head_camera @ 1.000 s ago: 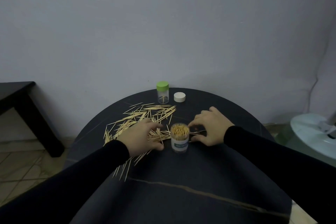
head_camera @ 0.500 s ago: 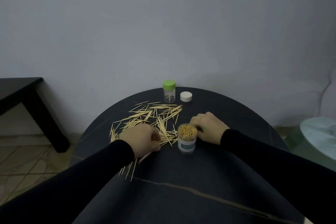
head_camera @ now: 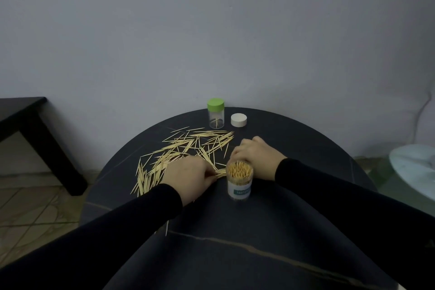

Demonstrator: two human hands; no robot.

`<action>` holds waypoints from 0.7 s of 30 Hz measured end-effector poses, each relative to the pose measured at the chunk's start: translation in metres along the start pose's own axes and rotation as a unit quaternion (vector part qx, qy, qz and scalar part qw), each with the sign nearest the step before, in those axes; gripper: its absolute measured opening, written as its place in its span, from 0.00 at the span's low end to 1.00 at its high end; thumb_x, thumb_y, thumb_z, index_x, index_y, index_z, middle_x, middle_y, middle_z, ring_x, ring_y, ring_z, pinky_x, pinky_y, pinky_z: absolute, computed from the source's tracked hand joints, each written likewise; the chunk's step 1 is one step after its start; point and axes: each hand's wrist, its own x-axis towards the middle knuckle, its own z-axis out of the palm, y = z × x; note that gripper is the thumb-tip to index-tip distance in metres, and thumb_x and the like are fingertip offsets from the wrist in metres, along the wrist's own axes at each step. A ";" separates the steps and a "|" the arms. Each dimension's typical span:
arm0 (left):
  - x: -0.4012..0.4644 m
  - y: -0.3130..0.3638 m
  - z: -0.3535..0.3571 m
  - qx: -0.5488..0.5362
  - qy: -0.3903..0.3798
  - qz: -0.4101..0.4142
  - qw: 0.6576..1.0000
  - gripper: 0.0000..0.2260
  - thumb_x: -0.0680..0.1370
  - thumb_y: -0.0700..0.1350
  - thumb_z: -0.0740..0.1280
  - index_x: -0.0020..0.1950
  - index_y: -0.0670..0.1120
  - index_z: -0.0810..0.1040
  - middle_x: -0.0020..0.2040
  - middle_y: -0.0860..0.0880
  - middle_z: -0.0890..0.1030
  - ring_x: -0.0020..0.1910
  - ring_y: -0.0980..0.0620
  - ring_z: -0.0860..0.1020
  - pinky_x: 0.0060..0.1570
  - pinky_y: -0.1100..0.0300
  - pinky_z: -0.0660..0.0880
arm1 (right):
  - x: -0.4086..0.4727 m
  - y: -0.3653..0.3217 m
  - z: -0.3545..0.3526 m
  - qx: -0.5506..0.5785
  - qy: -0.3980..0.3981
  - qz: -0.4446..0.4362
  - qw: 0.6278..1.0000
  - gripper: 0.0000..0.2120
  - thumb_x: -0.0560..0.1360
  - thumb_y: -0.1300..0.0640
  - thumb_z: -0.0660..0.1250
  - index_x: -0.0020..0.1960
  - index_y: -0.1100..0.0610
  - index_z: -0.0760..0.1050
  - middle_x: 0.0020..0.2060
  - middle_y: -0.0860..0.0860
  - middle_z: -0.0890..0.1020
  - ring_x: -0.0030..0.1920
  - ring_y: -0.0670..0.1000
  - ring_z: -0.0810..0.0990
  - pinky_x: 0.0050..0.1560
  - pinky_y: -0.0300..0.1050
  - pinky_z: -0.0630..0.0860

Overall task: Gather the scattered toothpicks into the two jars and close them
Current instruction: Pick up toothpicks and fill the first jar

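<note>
Though light and stiff, thin pale wooden toothpicks (head_camera: 188, 146) strewn on dark round tabletop (head_camera: 306, 148) roll and scatter; best pinched mid-length in bundles. Left hand (head_camera: 188, 175) pinching a bundle beside full open clear jar (head_camera: 239, 181); right hand (head_camera: 257, 156) curled behind it, grip unclear.

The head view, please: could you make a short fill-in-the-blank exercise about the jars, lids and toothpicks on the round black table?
1. The small clear jar at the far edge of the table wears a ____ lid.
2. The round white lid lies to the ____ of that jar.
3. The open labelled jar near the hands is packed with ____.
4. The left hand pinches a bunch of scattered wooden toothpicks; the right hand is ____ the open jar.

Missing words: green; right; toothpicks; behind
</note>
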 end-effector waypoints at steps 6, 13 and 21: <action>-0.001 0.003 0.002 0.014 -0.009 0.009 1.000 0.12 0.81 0.55 0.58 0.59 0.55 0.78 0.55 0.54 0.78 0.53 0.54 0.77 0.47 0.61 0.73 | -0.012 0.002 -0.004 -0.038 0.015 0.041 0.998 0.16 0.82 0.47 0.55 0.67 0.44 0.72 0.59 0.44 0.78 0.58 0.49 0.69 0.61 0.50 0.58; -0.002 0.009 0.004 0.022 0.012 -0.008 1.000 0.12 0.81 0.54 0.58 0.55 0.52 0.79 0.52 0.54 0.78 0.49 0.54 0.77 0.41 0.63 0.69 | -0.016 -0.006 -0.005 -0.054 0.022 0.075 0.995 0.14 0.81 0.47 0.57 0.62 0.45 0.76 0.59 0.44 0.78 0.57 0.49 0.69 0.63 0.54 0.57; -0.001 0.009 -0.004 -0.078 0.005 -0.075 0.994 0.08 0.80 0.51 0.61 0.55 0.54 0.78 0.51 0.56 0.79 0.46 0.58 0.73 0.43 0.63 0.69 | -0.024 -0.007 -0.014 0.068 0.098 0.180 0.977 0.12 0.79 0.45 0.62 0.59 0.43 0.79 0.51 0.42 0.79 0.58 0.47 0.70 0.64 0.52 0.58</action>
